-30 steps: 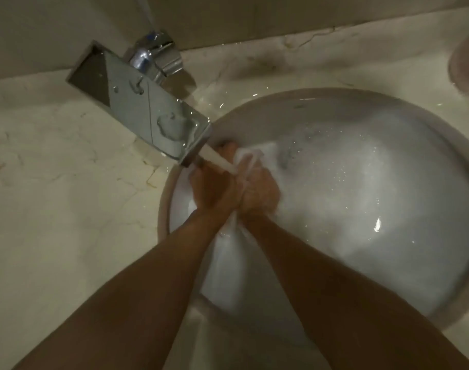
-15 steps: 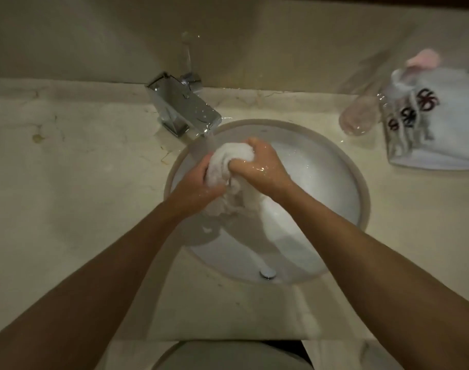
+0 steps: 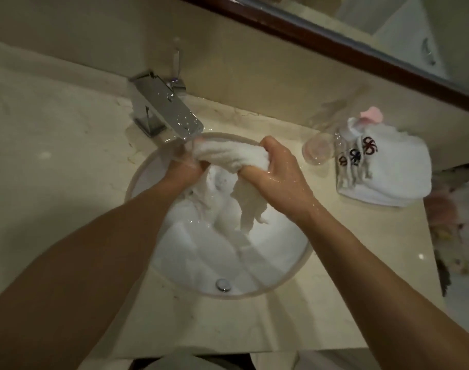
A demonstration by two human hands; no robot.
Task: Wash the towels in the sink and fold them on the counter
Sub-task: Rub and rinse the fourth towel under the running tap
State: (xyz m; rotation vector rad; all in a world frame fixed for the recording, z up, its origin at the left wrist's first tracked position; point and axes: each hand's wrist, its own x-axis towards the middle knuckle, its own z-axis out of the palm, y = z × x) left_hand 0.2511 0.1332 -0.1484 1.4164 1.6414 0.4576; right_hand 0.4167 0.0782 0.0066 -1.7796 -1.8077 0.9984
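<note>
As water runs from the chrome faucet (image 3: 165,106), the left hand (image 3: 184,169) and right hand (image 3: 277,169) grip a bunched white towel (image 3: 234,156) between them above the round sink (image 3: 306,259). Folded towels (image 3: 385,169) lie beside a glass (image 3: 317,150) on the marble surface (image 3: 54,156).
</note>
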